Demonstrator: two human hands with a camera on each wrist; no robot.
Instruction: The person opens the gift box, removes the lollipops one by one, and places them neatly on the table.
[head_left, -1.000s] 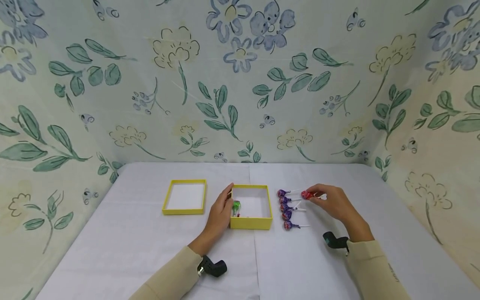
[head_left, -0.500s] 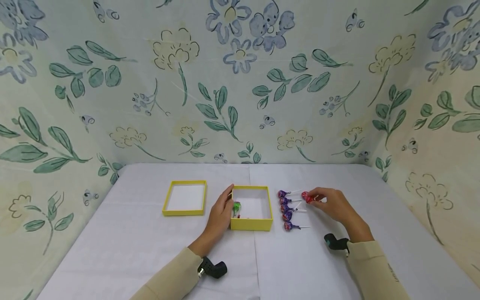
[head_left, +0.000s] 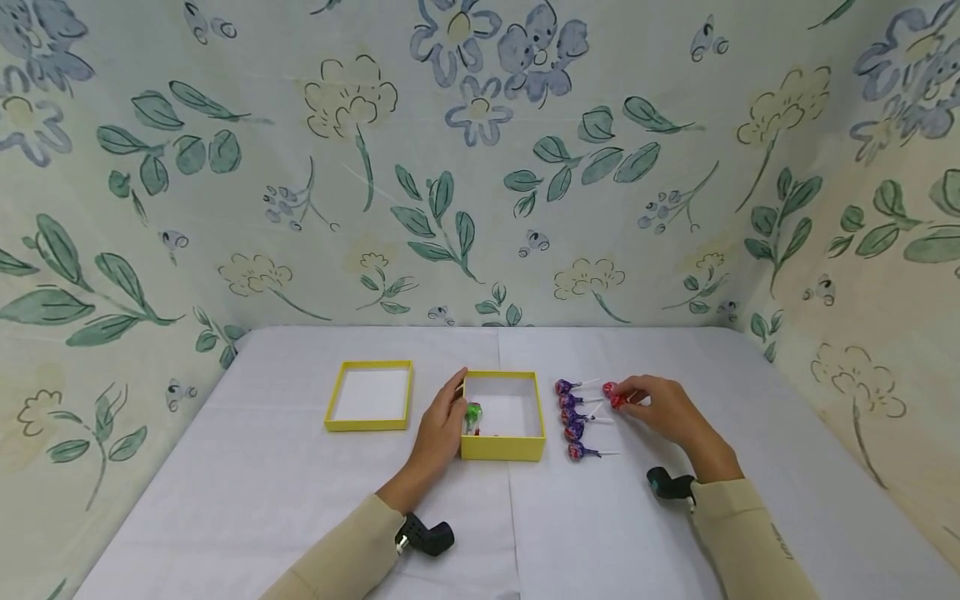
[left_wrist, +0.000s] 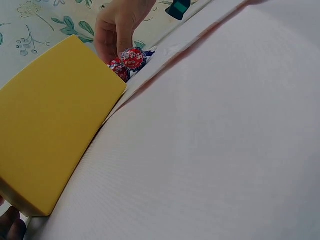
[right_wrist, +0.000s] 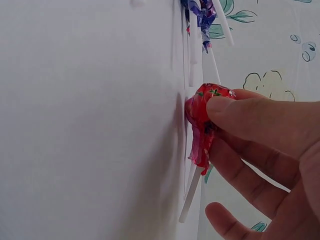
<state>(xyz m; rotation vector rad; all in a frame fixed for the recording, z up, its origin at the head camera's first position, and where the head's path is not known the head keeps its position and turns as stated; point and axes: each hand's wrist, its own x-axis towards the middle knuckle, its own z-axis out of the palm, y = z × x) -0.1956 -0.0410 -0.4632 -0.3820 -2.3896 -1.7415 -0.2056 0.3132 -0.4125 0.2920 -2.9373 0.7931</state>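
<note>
My left hand (head_left: pixel 438 429) grips the left side of an open yellow box (head_left: pixel 502 448), with only a few fingertips (left_wrist: pixel 11 222) showing in the left wrist view. Inside the box, by the left wall, is a green-wrapped lollipop (head_left: pixel 472 415); the front wall hides part of the contents. To the right of the box, my right hand (head_left: pixel 667 406) pinches a red-wrapped lollipop (right_wrist: pixel 212 102) between thumb and fingers, its white stick pointing down in the right wrist view. Several purple-wrapped lollipops (head_left: pixel 574 430) lie in a column between box and right hand, sticks pointing right.
A shallow yellow lid (head_left: pixel 367 425) with a white inside lies left of the box. White cloth (head_left: pixel 225 500) covers the table, creased down the middle. A floral-patterned backdrop (head_left: pixel 480 208) rises behind and on both sides.
Compared with one second ago, the right hand and the red lollipop have shifted very slightly toward the person. The left hand and the box look the same.
</note>
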